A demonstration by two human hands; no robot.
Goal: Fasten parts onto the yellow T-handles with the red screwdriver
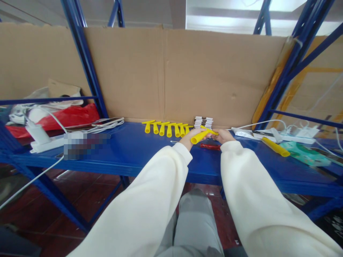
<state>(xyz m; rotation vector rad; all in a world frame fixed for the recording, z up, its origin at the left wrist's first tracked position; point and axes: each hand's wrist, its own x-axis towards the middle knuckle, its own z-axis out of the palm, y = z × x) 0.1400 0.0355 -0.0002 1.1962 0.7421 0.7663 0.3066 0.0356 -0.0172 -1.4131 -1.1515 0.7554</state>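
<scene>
Above the blue shelf, my left hand (189,137) is closed round a yellow T-shaped plastic piece (198,137) with a hollow, flared handle. My right hand (223,135) has its fingers closed at the narrow far end of the same piece. Just below my hands lies a screwdriver (210,146) with a red handle, its shaft pointing left and partly hidden. To the left stretches a row of several matching yellow pieces (169,130), flared ends toward me. Behind my hands is a stack of small white-and-dark packs (203,122).
A power strip (53,142), cables and a red bag (69,119) lie on the left. On the right are another yellow piece (276,146), a green plastic packet (305,153) and a second power strip (297,138). Cardboard (187,78) and blue posts (88,64) stand behind.
</scene>
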